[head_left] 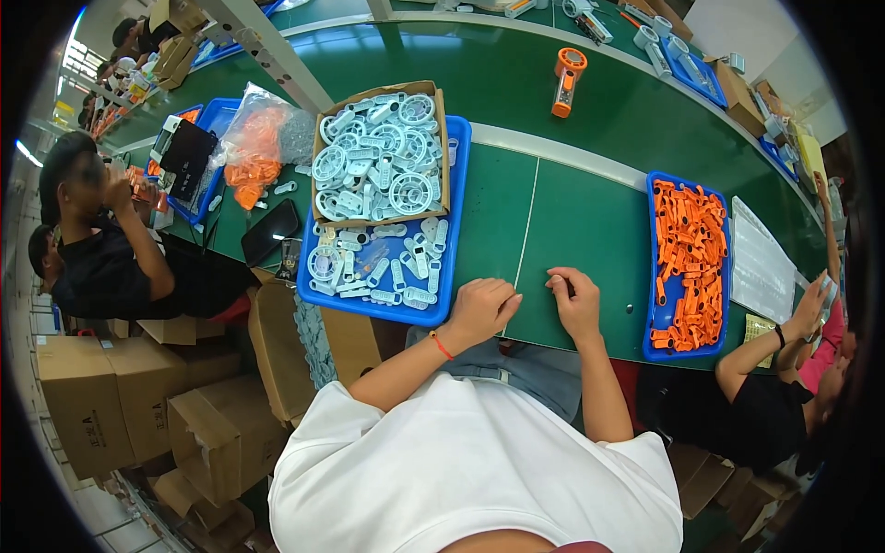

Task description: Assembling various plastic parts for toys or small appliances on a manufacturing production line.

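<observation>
My left hand [481, 311] rests at the near edge of the green table, its fingers curled and the thumb lying along them. Nothing shows in it. To its right, my right hand [576, 302] is also loosely curled, fingertips turned toward the left hand, with nothing visible in the grip. The two hands are apart. Closest to my left hand is a blue tray [458, 198] of light-blue plastic casings [403, 277], with a cardboard box [445, 152] of ring-shaped and handle-shaped light-blue parts standing in it. On my right, a blue tray [655, 318] holds many orange plastic parts [691, 249].
An orange and grey handheld fan [568, 81] lies across the table. Left are a black phone [270, 231] and a bag of orange parts [253, 166]. Co-workers sit on both sides; the one at right raises a hand [808, 311]. Cardboard boxes [83, 401] stand at lower left.
</observation>
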A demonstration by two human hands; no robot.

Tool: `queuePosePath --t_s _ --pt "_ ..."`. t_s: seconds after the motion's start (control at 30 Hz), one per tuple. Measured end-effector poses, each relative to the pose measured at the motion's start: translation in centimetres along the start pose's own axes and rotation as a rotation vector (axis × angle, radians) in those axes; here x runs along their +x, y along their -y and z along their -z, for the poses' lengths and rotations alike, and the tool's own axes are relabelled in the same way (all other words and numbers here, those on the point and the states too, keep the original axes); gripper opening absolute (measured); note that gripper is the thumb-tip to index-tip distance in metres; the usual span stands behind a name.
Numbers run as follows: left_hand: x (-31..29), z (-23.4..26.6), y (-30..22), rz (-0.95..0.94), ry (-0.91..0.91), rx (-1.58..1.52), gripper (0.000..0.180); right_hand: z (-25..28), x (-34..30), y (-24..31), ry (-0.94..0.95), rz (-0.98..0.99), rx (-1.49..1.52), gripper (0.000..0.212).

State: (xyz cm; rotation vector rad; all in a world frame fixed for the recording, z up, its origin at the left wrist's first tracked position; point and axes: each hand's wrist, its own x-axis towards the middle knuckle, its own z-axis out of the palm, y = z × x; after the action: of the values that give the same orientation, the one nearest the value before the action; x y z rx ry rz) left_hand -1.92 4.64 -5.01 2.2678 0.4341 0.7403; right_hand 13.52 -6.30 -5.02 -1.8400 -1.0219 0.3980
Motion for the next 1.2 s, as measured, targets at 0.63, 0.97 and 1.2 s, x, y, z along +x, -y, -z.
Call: queuePosePath --t_s 0.63,0.97,1.2 --pt "0.07 -0.11 -0.52 0.107 -0.06 -0.052 0.004 -0.03 -0.12 -0.32 -0.01 0.013 -0.026 0.011" --pt "0.05 -0.08 -0.23 0.032 -0.021 -0.01 0.004 -0.06 -0.02 -0.12 -0.011 0.009 -0.021 0.009" --pt "-0.02 0.05 -0.17 0.046 0.009 -0.023 0.012 0.0 0.03 0.0 -0.01 0.007 -0.012 0.01"
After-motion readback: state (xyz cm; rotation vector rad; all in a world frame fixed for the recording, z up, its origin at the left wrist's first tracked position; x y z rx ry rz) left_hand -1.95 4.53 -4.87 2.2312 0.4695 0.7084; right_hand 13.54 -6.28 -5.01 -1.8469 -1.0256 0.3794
